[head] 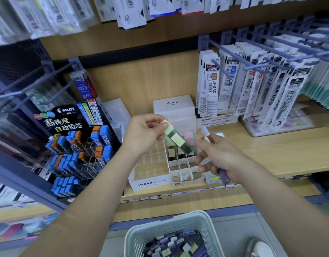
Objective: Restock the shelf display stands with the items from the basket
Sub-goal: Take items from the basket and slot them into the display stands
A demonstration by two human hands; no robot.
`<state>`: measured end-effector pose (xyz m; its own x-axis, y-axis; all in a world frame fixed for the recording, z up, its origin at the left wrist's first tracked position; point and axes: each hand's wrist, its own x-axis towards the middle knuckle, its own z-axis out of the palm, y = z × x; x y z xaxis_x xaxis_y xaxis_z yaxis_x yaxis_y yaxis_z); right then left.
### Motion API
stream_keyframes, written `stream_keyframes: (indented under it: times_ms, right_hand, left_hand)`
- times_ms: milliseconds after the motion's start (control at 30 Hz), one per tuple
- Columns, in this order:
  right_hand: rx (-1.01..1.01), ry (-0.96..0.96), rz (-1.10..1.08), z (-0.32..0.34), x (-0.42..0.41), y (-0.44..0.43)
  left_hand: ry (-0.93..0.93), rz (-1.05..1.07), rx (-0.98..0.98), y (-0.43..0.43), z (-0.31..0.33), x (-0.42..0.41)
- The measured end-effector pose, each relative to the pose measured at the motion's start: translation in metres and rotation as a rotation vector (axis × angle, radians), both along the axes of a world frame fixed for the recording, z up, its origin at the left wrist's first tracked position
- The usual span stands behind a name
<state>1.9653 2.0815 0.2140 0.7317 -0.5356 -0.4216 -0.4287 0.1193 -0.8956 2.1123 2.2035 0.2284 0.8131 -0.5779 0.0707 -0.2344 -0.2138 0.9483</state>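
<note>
My left hand pinches a long pale-green and black packet by its top end, tilted over a white divided display stand on the wooden shelf. Two similar packets stand upright in the stand's back slots. My right hand, just right of the stand, grips a small bunch of similar packets with pink and yellow tops, their dark ends poking out below the hand. A pale-green plastic basket at the bottom of the view holds several more dark packets.
A clear-gridded MONO graph stand sits left of the divided stand. A black PILOT lead display with blue and orange cases stands further left. White PILOT boxes sit behind. Hanging refill packs on hooks fill the right.
</note>
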Motion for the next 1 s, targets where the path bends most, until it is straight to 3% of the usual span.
stream_keyframes:
  times_ms: [233,400,533,867,1000]
  right_hand:
    - [0.103,-0.031,-0.109,-0.007,0.005,-0.010]
    - [0.274,-0.149,-0.185,-0.008,0.008,-0.008]
    - [0.445,-0.233,-0.197,-0.004,0.006,-0.007]
    - [0.390,-0.201,-0.156,-0.005,0.001,-0.005]
    - [0.471,-0.247,-0.132,-0.003,0.001,-0.005]
  left_hand:
    - [-0.472,0.013,0.306,0.004,-0.015,0.002]
    - [-0.678,-0.034,0.358,-0.002,-0.029,0.001]
    - [-0.714,-0.029,0.428,-0.007,-0.037,0.003]
    - [-0.770,-0.055,0.442,-0.012,-0.050,0.009]
    - [-0.837,-0.079,0.526,-0.016,-0.051,0.011]
